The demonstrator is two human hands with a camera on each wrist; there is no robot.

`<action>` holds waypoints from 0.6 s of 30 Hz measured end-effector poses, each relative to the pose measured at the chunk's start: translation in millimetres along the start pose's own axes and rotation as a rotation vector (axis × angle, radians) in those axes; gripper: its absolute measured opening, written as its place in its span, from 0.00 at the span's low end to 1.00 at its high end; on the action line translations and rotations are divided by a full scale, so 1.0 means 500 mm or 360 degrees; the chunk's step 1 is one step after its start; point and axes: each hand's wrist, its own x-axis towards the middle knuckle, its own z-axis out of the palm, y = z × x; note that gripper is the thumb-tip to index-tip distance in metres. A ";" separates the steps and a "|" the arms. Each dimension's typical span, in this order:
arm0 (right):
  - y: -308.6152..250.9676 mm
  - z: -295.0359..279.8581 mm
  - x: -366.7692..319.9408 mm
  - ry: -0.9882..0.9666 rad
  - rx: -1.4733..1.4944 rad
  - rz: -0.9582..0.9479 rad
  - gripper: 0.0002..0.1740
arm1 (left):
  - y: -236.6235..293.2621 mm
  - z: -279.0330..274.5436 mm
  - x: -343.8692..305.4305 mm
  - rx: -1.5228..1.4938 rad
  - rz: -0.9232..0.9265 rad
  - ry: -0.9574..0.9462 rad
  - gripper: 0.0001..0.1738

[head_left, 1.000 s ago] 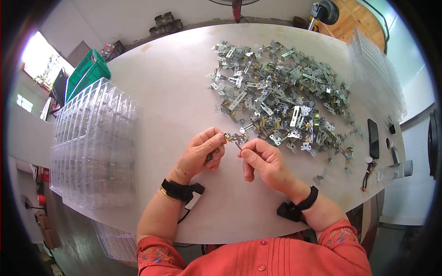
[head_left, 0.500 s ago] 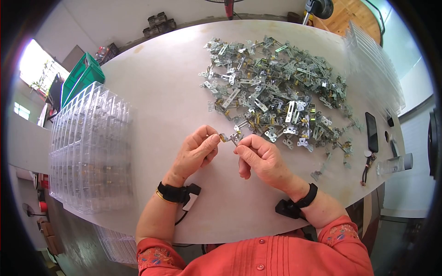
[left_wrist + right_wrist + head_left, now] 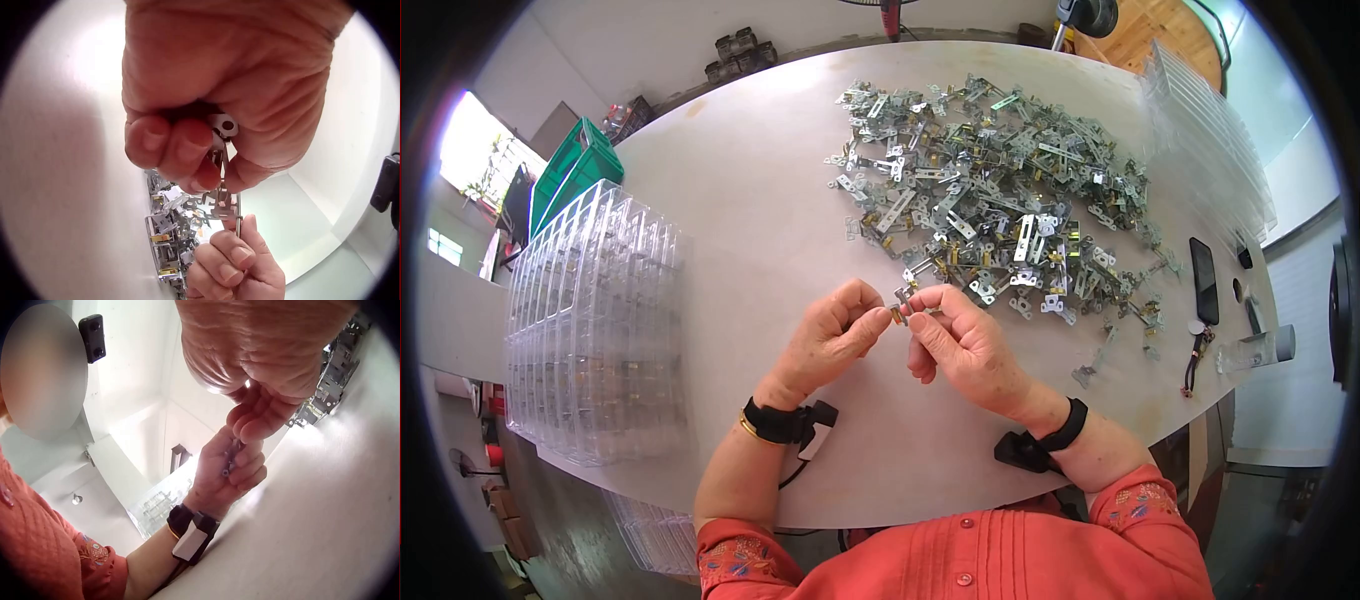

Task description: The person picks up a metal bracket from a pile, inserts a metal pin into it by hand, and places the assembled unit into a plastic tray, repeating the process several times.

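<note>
Over the near middle of the table, my left hand (image 3: 828, 340) pinches a small metal bracket (image 3: 220, 205) between thumb and fingertips. Inside its curled fingers sits another metal piece (image 3: 226, 125) with a round hole, mostly covered by the hand. My right hand (image 3: 975, 358) meets it fingertip to fingertip and pinches a thin metal pin (image 3: 239, 225) that stands against the bracket. A brass-coloured bit (image 3: 896, 315) shows between the two hands in the head view. Just beyond them lies a wide heap of metal brackets (image 3: 1000, 185), some with brass-coloured parts.
Clear plastic trays (image 3: 590, 330) are stacked high at the left, near a green crate (image 3: 580, 170). More clear trays (image 3: 1205, 140) stand at the far right. A phone (image 3: 1203, 280), a keyring (image 3: 1197, 360) and a clear bottle (image 3: 1255, 350) lie along the right edge.
My hands have drawn closer together, and the bracket between them has turned. The right fingertips now reach the left ones. In the head view the table has shifted slightly up and left.
</note>
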 end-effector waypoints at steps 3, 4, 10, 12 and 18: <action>-0.005 0.002 -0.003 0.0106 -0.0130 0.0058 0.09 | -0.005 -0.001 -0.001 0.0092 0.0020 -0.0016 0.11; 0.004 -0.002 0.000 0.0147 -0.0259 -0.0009 0.07 | -0.009 -0.002 0.000 0.0164 0.0043 -0.0024 0.11; 0.006 -0.004 0.001 0.0223 -0.0381 -0.0196 0.03 | -0.004 -0.001 -0.003 0.0381 0.0146 -0.0149 0.11; 0.005 -0.004 0.001 0.0227 -0.0324 -0.0243 0.03 | 0.001 0.008 -0.005 0.0222 0.0088 -0.0174 0.12; -0.013 -0.011 -0.003 0.0311 -0.0165 -0.0393 0.04 | 0.006 -0.009 -0.003 -0.0567 -0.0169 -0.0053 0.13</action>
